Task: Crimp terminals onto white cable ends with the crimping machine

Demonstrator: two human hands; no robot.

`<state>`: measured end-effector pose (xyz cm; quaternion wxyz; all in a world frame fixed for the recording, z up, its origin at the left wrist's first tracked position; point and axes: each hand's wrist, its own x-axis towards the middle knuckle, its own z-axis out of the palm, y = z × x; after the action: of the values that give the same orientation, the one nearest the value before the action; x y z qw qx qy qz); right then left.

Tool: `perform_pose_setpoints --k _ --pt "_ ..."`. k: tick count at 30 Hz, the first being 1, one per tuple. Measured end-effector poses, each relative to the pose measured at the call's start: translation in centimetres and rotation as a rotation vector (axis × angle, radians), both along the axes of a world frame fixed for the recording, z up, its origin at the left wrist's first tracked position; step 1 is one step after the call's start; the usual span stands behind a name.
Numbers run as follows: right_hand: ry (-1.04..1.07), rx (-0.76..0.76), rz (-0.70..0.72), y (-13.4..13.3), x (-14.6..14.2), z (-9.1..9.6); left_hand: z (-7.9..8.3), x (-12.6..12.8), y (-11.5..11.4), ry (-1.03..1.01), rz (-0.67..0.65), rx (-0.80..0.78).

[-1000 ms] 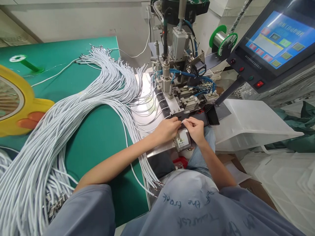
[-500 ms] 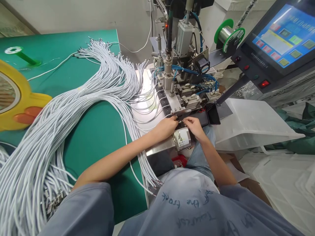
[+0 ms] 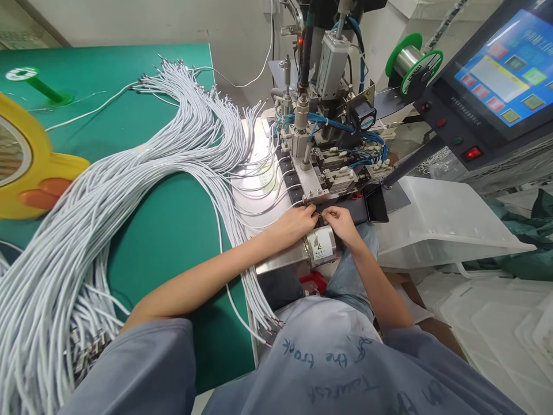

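My left hand (image 3: pixel 299 223) is closed in a pinch at the near end of the soldering machine (image 3: pixel 315 138). A white cable (image 3: pixel 261 226) runs from the left into its fingers. Close beside it on the right, my right hand (image 3: pixel 340 223) also pinches, its fingertips almost meeting the left ones. What lies between the right fingertips is small and mostly hidden. Several more white cables lead into the machine's black slotted edge (image 3: pixel 288 173). Just below both hands sits a metal cylinder with a label (image 3: pixel 320 245).
A thick bundle of white cables (image 3: pixel 142 167) covers much of the green table (image 3: pixel 159 230). To the right are a phone (image 3: pixel 377 205), a solder wire spool (image 3: pixel 410 60), a touchscreen (image 3: pixel 507 72) and a white plastic bin (image 3: pixel 449 213). A yellow-framed object (image 3: pixel 52 167) stands at left.
The view has shifted slightly. My fingertips have drawn closer together, and the small pale piece between them shows less. Both hands stay pinched at the same spot.
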<state>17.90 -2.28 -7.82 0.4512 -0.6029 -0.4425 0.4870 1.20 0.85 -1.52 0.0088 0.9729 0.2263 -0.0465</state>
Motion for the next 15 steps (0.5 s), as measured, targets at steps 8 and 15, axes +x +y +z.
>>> perform_pose_setpoints --k 8,15 --pt "0.005 0.006 -0.030 0.24 -0.18 -0.05 -0.49 -0.04 -0.22 -0.003 -0.022 0.081" --pt "-0.027 -0.037 0.070 0.33 -0.38 0.09 0.24 -0.20 -0.32 -0.010 0.006 0.046"
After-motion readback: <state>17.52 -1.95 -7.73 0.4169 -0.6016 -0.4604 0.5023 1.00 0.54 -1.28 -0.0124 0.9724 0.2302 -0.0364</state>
